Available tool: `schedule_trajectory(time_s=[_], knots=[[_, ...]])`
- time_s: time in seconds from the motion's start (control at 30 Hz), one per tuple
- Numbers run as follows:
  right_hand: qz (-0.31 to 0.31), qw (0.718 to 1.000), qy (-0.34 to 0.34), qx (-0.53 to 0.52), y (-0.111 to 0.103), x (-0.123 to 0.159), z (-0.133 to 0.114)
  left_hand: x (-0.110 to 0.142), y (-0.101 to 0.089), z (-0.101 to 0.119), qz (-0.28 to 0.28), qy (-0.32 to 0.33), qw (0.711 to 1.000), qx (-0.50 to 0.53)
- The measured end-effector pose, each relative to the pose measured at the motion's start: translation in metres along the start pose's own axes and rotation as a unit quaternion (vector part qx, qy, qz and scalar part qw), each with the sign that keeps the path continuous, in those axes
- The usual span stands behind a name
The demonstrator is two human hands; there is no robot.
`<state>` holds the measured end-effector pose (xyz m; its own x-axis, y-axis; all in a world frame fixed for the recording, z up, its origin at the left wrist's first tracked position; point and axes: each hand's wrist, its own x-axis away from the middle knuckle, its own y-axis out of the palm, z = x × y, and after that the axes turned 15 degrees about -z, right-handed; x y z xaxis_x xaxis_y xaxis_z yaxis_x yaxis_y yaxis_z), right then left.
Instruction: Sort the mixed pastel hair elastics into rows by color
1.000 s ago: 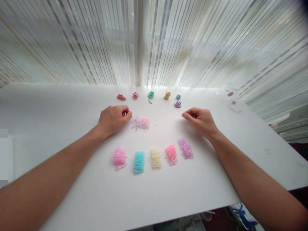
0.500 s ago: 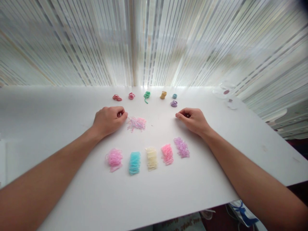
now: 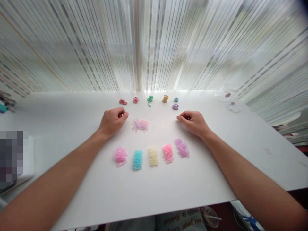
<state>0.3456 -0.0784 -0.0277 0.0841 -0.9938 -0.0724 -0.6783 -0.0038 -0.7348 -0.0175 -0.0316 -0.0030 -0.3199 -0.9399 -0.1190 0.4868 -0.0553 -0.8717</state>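
Note:
My left hand [image 3: 114,121] rests on the white table [image 3: 134,195], loosely curled with the thumb against the index finger and nothing seen in it. Just right of it lies a loose pile of pale pink and lilac bands [image 3: 140,125]. Across from it, my right hand [image 3: 193,122] rests in the same curled way, nearest the purple coil [image 3: 175,106]. Nearer the front edge is a row of small band piles: pink [image 3: 120,156], turquoise [image 3: 138,159], cream [image 3: 153,157], bright pink [image 3: 167,153] and lilac [image 3: 182,148].
Along the back are small coils: red [image 3: 123,101], rose [image 3: 136,100], green [image 3: 150,100], mustard [image 3: 165,98] and blue [image 3: 176,99]. A striped curtain [image 3: 125,45] hangs behind. Clear plastic pieces [image 3: 227,95] lie at back right. A blurred-out object [image 3: 12,160] sits at far left.
The view has shifted slightly, showing more at the left edge. My left hand sits a little farther from the mixed pile; both hands stay curled. The bands have not visibly moved on the table.

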Motion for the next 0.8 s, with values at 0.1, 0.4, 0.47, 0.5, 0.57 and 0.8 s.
schedule_trajectory(time_s=[0.1, 0.4, 0.47, 0.5, 0.57, 0.8], knots=[[-0.002, 1.0, 0.005, -0.001, 0.001, -0.001, 0.001, 0.001, 0.0, -0.001, 0.03, -0.004, 0.999, 0.026], [-0.023, 0.999, 0.022, -0.008, 0.002, -0.002, -0.004, -0.001, -0.001, -0.003, 0.035, -0.029, 0.998, 0.043], [-0.041, 0.999, 0.03, -0.007, 0.002, -0.004, -0.008, 0.0, -0.004, -0.005, 0.028, -0.036, 0.998, 0.047], [-0.053, 0.998, 0.034, -0.009, 0.001, -0.006, -0.011, 0.001, -0.005, -0.007, 0.029, -0.041, 0.998, 0.049], [-0.086, 0.996, 0.034, -0.015, 0.002, -0.012, -0.02, 0.004, -0.006, -0.011, 0.043, -0.048, 0.997, 0.052], [-0.244, 0.965, -0.097, 0.006, 0.018, -0.033, -0.08, 0.01, -0.004, -0.023, 0.107, -0.037, 0.992, 0.06]])
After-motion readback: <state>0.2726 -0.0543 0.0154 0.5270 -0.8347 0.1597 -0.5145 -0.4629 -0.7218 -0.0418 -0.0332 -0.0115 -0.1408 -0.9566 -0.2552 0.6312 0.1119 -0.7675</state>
